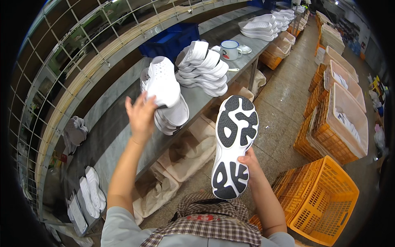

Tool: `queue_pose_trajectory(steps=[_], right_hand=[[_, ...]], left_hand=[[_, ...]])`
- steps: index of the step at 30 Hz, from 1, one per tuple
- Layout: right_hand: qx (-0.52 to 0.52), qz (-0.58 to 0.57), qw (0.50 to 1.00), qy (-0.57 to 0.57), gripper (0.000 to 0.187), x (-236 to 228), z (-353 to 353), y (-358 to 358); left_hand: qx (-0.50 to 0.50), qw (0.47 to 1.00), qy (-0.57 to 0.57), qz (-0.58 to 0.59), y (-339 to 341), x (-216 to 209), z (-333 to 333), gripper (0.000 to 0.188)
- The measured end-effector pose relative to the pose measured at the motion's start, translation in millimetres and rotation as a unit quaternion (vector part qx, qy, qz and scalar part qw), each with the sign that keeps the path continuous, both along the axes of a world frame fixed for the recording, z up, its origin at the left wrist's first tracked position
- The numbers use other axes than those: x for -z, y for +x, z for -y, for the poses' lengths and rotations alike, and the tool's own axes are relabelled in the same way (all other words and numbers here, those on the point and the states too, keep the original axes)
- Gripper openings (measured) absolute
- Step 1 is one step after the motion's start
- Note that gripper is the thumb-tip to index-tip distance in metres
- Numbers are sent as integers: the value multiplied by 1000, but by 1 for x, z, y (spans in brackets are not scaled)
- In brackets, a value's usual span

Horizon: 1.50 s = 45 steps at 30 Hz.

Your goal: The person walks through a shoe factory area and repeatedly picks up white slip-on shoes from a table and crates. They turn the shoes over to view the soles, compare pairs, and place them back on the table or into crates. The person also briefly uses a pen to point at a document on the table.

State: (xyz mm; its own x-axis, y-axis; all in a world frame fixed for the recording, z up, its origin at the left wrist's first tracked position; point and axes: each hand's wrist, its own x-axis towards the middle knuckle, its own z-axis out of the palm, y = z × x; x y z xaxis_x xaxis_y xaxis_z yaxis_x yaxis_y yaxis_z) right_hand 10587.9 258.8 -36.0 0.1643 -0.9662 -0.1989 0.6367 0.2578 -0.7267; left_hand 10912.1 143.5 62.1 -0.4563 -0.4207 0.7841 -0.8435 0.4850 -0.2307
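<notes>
My right hand (252, 164) grips a shoe sole (229, 152) by the side of its narrow middle. The sole is white with black treaded pads, held nearly upright with its tread facing me. Over the bench, my left hand (140, 117) has its fingers spread, with the tips at the lower edge of a white perforated sole (162, 80). That sole lies tilted on top of a stack of similar soles (175, 117). Whether the left fingertips press on it or only rest there I cannot tell. Farther along stands another stack of white soles (203, 72).
A blue bin (170, 39) and an enamel mug (230, 51) are on the grey bench (119, 142). More soles (92, 191) lie at its near left end. Wire mesh (53, 39) runs behind it. Orange crates (323, 197) line the floor to the right.
</notes>
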Motion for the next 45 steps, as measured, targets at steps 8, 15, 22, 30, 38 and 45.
queue_pose_trajectory(steps=[8, 15, 22, 30, 38, 45], right_hand=[[-3, 6, 998, -68, 82, -29, -8, -1], [-1, -51, 995, -88, 96, -68, -33, -16], [23, -65, 993, -98, 102, -72, -49, -30], [59, -69, 989, -114, 97, -70, -55, -36], [55, -77, 990, -106, 94, -69, -54, -38], [50, -79, 991, -95, 96, -67, -49, -33]], left_hand=[[208, 880, 58, -423, -15, -131, -30, 26], [298, 671, 446, -511, -55, -116, -23, 19], [316, 564, 527, -552, -82, -93, -17, 17], [310, 523, 551, -572, -93, -82, -8, 16], [271, 499, 554, -609, -95, -75, -7, 14], [256, 486, 557, -622, -87, -66, -3, 14]])
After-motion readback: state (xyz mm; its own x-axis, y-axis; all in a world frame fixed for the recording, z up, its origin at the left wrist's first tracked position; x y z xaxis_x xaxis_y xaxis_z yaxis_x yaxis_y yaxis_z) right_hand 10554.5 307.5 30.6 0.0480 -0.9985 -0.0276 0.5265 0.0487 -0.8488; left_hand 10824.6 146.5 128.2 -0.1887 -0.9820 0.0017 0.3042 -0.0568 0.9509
